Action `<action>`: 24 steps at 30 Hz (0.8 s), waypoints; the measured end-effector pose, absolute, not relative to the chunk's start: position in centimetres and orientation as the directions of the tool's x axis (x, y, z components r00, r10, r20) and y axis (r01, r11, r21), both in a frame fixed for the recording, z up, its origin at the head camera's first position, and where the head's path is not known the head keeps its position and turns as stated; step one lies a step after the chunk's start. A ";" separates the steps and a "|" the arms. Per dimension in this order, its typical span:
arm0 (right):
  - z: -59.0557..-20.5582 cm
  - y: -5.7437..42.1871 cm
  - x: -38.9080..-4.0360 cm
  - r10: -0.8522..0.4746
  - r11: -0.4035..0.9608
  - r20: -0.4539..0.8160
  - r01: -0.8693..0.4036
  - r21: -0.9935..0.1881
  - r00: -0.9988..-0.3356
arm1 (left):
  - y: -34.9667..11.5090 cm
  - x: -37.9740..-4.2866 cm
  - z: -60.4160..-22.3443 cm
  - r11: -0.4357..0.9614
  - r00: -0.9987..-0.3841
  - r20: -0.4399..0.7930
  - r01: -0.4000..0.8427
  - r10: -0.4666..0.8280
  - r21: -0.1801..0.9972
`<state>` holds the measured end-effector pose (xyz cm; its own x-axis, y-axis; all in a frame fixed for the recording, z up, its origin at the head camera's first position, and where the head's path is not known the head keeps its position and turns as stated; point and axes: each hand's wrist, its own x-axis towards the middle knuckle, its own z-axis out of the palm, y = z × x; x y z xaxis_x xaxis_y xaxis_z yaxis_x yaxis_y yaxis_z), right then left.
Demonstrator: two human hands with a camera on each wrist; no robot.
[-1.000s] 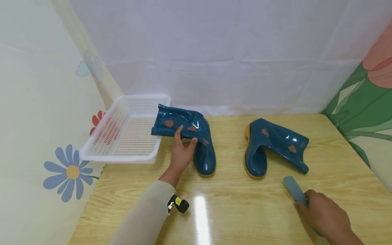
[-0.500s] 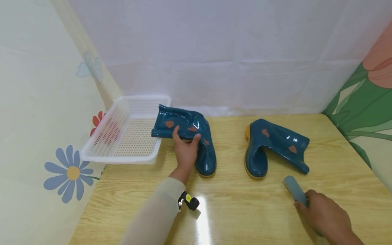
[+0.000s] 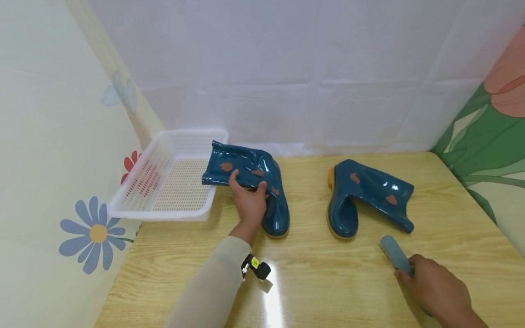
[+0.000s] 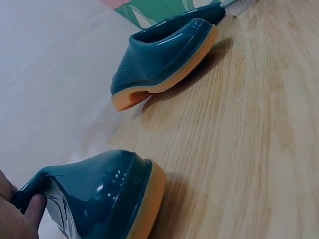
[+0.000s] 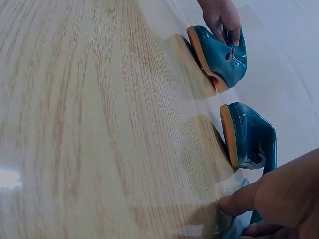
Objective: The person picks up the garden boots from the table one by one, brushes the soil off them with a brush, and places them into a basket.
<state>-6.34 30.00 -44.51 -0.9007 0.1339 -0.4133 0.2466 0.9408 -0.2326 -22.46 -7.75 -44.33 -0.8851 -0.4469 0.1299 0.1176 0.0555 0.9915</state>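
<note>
Two dark blue rain boots with orange soles and brown patches lie on their sides on the table. My left hand [image 3: 249, 205] grips the shaft edge of the left boot [image 3: 275, 218], whose top overhangs the basket's rim. The left wrist view shows the thumb and a finger pinching that edge [image 4: 32, 191]. The right boot [image 3: 371, 187] lies apart, shaft pointing right; nothing holds it. My right hand [image 3: 439, 284] grips a blue-grey brush [image 3: 395, 255] just in front of the right boot. Its pale bristles show in the left wrist view [image 4: 241, 7].
A white slotted plastic basket [image 3: 201, 214] stands at the back left, against the left boot's shaft. The wood-grain table [image 3: 328, 282] ends at a white backdrop [image 3: 311, 105]. Flower-printed panels flank it left and right.
My left hand has slid slightly right along the left boot's shaft, and its forearm has moved right too. Both boots, the right hand and the brush look unmoved.
</note>
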 end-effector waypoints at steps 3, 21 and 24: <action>-44.4 30.0 -6.3 0.128 0.942 -0.399 0.238 -0.238 -0.908 | -8.0 -22.4 -44.2 0.083 -0.892 0.146 0.123 -0.427 0.989; -44.1 29.8 -6.1 0.140 0.940 -0.337 0.232 -0.251 -0.931 | -10.0 -20.7 -42.4 0.456 -0.912 0.397 0.314 -0.097 0.833; -43.9 29.7 -6.1 0.146 0.935 -0.328 0.238 -0.263 -0.933 | -10.6 -20.4 -42.1 0.477 -0.903 0.430 0.385 0.016 0.790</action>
<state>-6.05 29.70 -43.91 -0.9335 0.1455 -0.3278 0.2382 0.9348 -0.2634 -20.41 -10.56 -42.05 -0.9027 0.0156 0.4301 0.3847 0.4774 0.7900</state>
